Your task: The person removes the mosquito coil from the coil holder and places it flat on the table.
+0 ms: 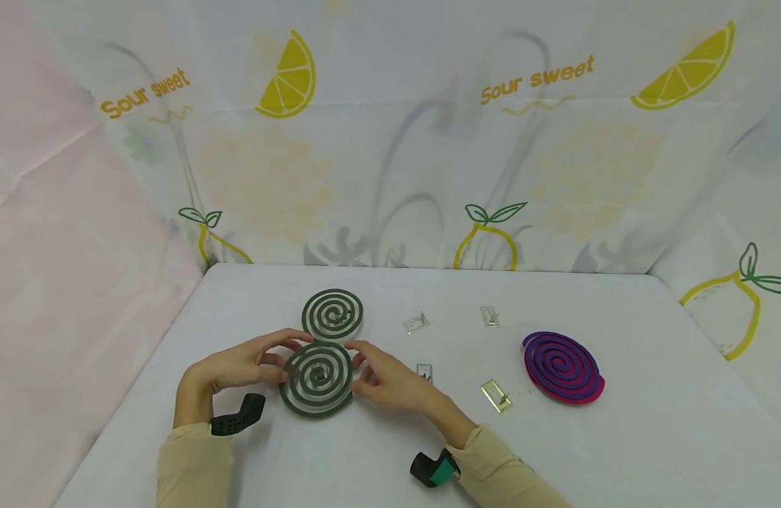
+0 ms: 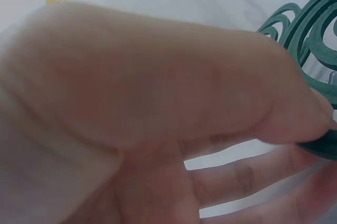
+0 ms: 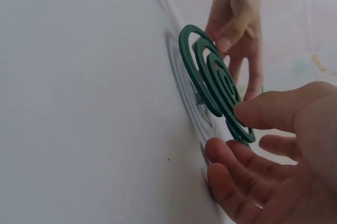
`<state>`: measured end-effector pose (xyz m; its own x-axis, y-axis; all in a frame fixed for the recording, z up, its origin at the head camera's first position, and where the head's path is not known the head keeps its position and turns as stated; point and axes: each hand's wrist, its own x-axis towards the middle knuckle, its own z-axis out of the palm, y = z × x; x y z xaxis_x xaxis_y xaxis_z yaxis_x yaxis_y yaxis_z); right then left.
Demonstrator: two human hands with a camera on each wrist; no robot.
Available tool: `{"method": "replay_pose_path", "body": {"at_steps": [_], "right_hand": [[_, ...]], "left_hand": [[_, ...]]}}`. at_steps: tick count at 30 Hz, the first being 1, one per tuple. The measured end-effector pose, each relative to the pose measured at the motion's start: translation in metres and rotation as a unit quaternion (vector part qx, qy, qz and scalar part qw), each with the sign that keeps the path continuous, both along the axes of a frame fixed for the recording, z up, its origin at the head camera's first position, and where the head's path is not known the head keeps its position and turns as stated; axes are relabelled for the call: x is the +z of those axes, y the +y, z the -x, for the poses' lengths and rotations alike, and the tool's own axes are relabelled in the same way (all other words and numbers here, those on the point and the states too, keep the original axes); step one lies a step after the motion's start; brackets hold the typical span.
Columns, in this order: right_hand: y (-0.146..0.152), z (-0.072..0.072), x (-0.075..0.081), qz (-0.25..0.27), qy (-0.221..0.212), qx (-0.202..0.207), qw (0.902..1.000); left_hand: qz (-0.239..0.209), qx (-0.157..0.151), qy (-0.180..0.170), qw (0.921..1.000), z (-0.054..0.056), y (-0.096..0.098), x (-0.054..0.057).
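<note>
Left of centre, lower half of the head view: lower green coil (image 1: 318, 375), a flat spiral between the two hands, standing off the white table (image 1: 650, 423) in the right wrist view.
Left hand (image 1: 247, 363): at the coil's left side, thumb and fingers together on its edge, pinching it.
Right hand (image 1: 390, 381): at the coil's right side, thumb and a finger gripping the edge, the other fingertips apart from it.
Upper green coil (image 1: 333, 314): directly above the held one in the frame; whether their edges touch, I cannot tell.
Silver stands: one (image 1: 417, 323) right of the upper coil, one (image 1: 489, 316) further right, a third (image 1: 425, 373) just above the right forearm, partly hidden.
Gold stand (image 1: 497, 396): right of centre, lower half.
Purple coil (image 1: 560, 363): right side, lying over a red coil (image 1: 593, 395) whose rim shows at lower right.
Wrists: black band (image 1: 239, 416) on the left, black and teal band (image 1: 436, 468) on the right.
Backdrop (image 1: 390, 141): pale cloth with lemon prints across the top.
</note>
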<state>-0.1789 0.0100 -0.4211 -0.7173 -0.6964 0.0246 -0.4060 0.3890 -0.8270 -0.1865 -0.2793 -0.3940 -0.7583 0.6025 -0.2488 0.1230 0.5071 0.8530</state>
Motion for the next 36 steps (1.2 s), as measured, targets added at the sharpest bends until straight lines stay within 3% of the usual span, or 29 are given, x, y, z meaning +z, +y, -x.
{"method": "replay_pose_path", "body": {"at_steps": [8,17,26,36], "right_hand": [[-0.0027,-0.0015,-0.0017,-0.008,0.003,-0.005,1.0],[-0.005,-0.0029,-0.0004,-0.009,0.022,-0.005,0.9997],[-0.0051,-0.0032,0.0007,-0.004,0.02,0.001,0.9998],[-0.0043,-0.0016,0.0006,0.007,0.023,0.006,0.9997]], "left_hand": [[-0.008,0.0,-0.016,0.9998,-0.0001,0.0008,-0.0007],[0.008,0.003,-0.008,0.9999,0.0,-0.0004,0.0004],[-0.024,-0.009,-0.017,0.9995,0.001,-0.0003,-0.0005],[-0.029,-0.004,-0.011,0.9995,0.0023,0.0003,-0.0026]]}}
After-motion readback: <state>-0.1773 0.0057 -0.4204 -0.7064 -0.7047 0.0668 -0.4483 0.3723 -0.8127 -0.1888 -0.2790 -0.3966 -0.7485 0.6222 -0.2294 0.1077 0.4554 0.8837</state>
